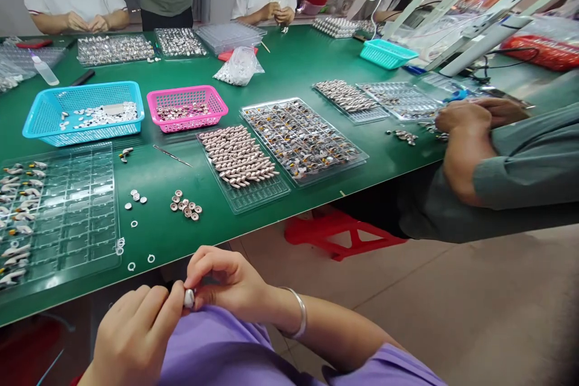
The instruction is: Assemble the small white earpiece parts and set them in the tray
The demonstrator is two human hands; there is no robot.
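Observation:
Close to my lap, below the table's front edge, my left hand [138, 329] and my right hand [228, 283] meet with fingers pinched together. Between their fingertips sits a small shiny silver rounded part [189, 298], mostly covered by the fingers. On the table just beyond lie several white rings [151, 258], a few small silver discs [128, 206] and a heap of pinkish round caps [186, 205]. To the left, a clear compartment tray [85, 211] carries rows of small silver parts [22, 217] along its left side.
Behind stand a blue basket [84, 132] of white pieces and a pink basket [187, 123] of small parts. Tweezers [172, 155] lie nearby. Filled trays [237, 157] [303, 139] run rightward. A co-worker's arm [470, 145] is at right; other people sit across. A red stool [339, 238] stands below.

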